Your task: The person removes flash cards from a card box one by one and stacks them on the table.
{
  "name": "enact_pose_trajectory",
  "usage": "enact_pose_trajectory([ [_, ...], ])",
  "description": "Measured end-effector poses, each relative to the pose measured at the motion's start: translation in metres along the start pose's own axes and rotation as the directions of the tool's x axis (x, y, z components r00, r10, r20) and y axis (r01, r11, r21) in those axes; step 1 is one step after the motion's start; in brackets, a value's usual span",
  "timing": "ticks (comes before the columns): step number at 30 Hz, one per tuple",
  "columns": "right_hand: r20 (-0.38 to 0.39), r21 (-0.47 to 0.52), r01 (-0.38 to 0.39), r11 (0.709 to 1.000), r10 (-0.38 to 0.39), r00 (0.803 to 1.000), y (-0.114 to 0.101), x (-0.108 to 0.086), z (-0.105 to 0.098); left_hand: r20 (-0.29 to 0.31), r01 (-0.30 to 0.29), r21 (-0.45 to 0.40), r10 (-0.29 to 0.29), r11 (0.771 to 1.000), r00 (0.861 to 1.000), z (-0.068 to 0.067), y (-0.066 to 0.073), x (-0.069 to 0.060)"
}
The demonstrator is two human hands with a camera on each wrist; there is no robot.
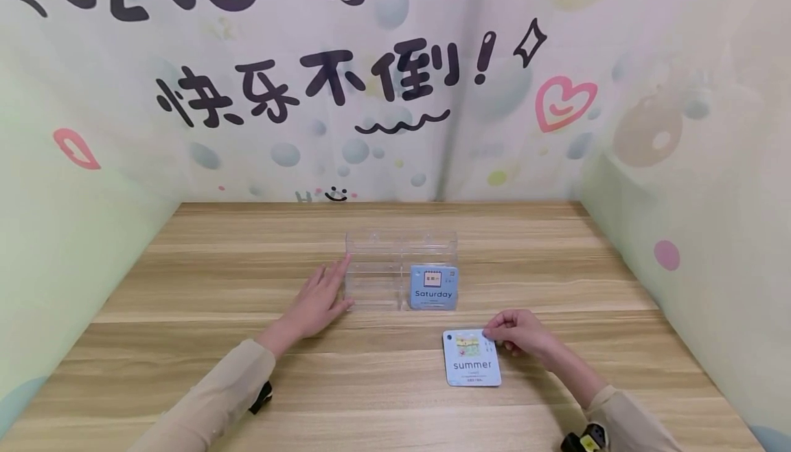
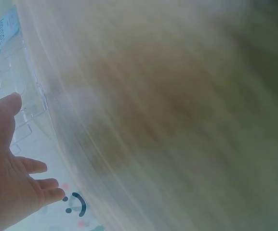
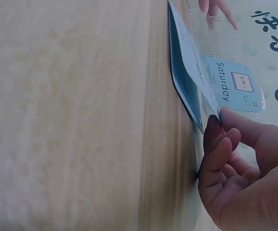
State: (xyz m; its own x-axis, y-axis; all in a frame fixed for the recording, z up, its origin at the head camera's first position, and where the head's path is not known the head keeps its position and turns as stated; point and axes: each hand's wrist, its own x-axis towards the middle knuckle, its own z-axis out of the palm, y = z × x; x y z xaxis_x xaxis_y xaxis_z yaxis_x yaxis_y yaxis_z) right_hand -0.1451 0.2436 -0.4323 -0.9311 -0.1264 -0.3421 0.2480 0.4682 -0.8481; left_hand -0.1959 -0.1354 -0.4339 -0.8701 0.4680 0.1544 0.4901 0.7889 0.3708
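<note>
A clear plastic rack (image 1: 374, 266) with compartments stands at the middle of the table. My left hand (image 1: 314, 304) lies along its left side, fingers extended, holding nothing. A blue "Saturday" card (image 1: 434, 295) leans in the rack's lower right compartment. Nearer to me is a light blue "summer" card (image 1: 472, 374), whose upper right corner my right hand (image 1: 524, 333) pinches between thumb and finger. In the right wrist view the pinched card (image 3: 196, 62) is tilted up, with a second blue-green card (image 3: 179, 79) under its raised edge. My left hand (image 2: 13, 178) also appears in the left wrist view.
The wood-grain table (image 1: 371, 404) reaches back to a printed curtain (image 1: 278, 156) with dark lettering. Pale side walls (image 1: 68, 246) flank it. A black device (image 1: 583, 438) is strapped at my right wrist.
</note>
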Motion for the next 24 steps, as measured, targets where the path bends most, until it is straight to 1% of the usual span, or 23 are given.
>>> enact_pose_trajectory([
  [4, -0.032, -0.009, -0.003, 1.000, 0.002, 0.999, 0.0016, 0.0011, 0.0017, -0.001, -0.003, -0.002, 0.003, 1.000, 1.000, 0.0008, 0.0000, 0.0006],
  [12, -0.051, -0.035, 0.013, 0.999, -0.015, 0.999, 0.0007, 0.0010, 0.0030, -0.018, -0.028, 0.004, 0.028, 1.000, 0.999, 0.0020, -0.0011, 0.0017],
  [18, -0.070, -0.077, 0.024, 0.997, -0.029, 0.997, 0.0005, 0.0003, 0.0042, -0.008, -0.013, 0.003, 0.013, 1.000, 1.000, 0.0015, -0.0011, 0.0014],
  [24, -0.091, -0.092, 0.014, 0.996, -0.022, 0.996, 0.0006, -0.0001, 0.0047, -0.009, -0.002, 0.001, 0.002, 1.000, 1.000, 0.0003, -0.0002, 0.0008],
])
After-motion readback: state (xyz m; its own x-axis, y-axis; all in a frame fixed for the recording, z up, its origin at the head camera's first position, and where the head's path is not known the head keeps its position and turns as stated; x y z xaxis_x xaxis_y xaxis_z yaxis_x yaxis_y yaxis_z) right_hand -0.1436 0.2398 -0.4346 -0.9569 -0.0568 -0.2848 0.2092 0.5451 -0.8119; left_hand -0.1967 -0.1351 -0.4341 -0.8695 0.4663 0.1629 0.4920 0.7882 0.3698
